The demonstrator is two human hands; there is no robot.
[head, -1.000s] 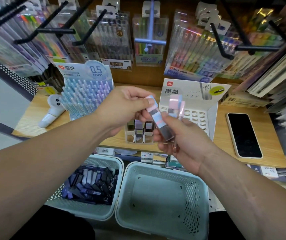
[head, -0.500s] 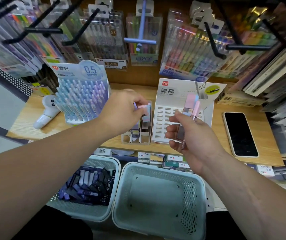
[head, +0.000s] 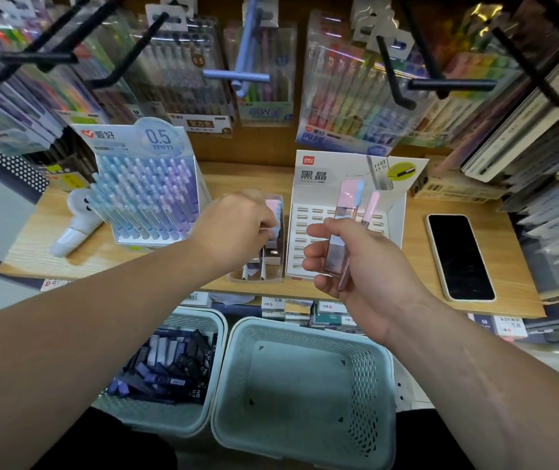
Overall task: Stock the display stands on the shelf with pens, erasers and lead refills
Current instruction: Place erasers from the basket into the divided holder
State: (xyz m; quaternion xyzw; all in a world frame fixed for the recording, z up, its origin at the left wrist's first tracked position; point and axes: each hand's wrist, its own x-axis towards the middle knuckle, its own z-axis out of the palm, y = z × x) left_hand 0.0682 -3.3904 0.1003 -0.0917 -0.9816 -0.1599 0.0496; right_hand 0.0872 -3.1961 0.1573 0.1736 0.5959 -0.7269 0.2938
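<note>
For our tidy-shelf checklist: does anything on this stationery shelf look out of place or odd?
A phone lies flat on the wooden shelf, right of the white slotted stand; it seems personal, not stock. A white gadget lies on its side left of the pen stand. Nothing looks spilled.

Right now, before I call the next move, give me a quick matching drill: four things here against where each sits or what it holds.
Things: 1 phone; 2 pen stand; 3 left basket; 4 right hand.
States: a grips pink-capped cases; b lies at the right end of the shelf; c holds dark boxes; d stands at the left of the shelf.
Pairs: 1-b; 2-d; 3-c; 4-a.
</note>
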